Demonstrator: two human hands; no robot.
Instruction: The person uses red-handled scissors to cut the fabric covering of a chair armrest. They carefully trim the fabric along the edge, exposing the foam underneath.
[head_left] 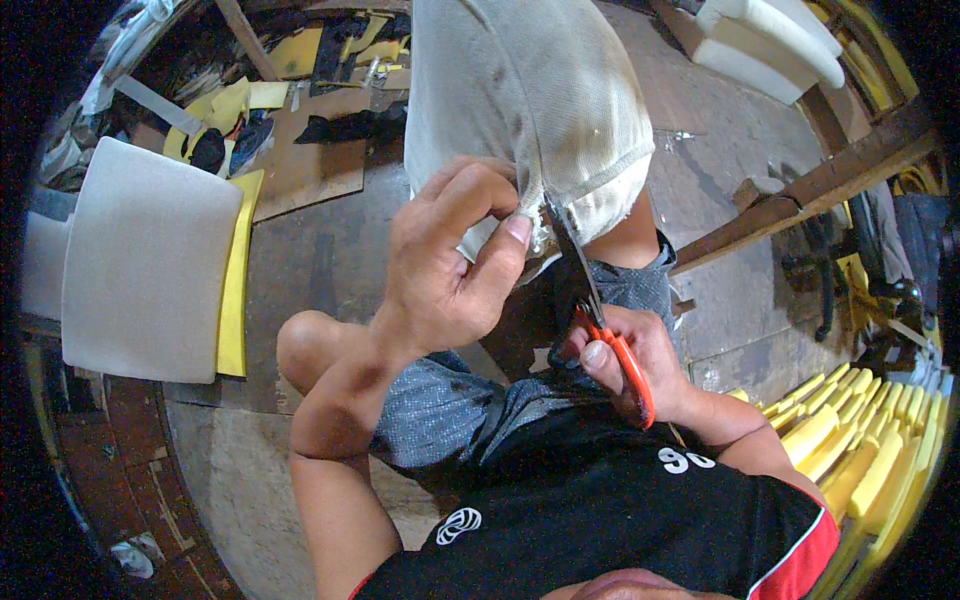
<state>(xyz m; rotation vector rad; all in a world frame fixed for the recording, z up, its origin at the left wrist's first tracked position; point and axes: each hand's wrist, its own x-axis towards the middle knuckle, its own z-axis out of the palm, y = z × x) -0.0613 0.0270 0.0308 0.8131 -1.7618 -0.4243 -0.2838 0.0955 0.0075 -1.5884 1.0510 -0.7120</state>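
Observation:
A large cushion covered in pale grey-beige fabric (530, 90) stands in front of me, its lower end by my knees. My left hand (455, 250) pinches the loose fabric edge at the cushion's lower corner between thumb and fingers. In my right hand (635, 355) is a pair of scissors (622, 358) with red-orange handles and dark blades. The blades point up and away from me, their tips at the fabric edge just right of my left thumb. How far the blades are apart is hard to make out.
A grey upholstered panel (150, 260) with yellow foam behind it stands at left. Foam scraps (225, 105) and a brown board (315, 165) lie at far left. A wooden beam (830, 185) crosses the right side. Several yellow foam strips (850, 450) are stacked at lower right; a pale seat (765, 45) is at far right.

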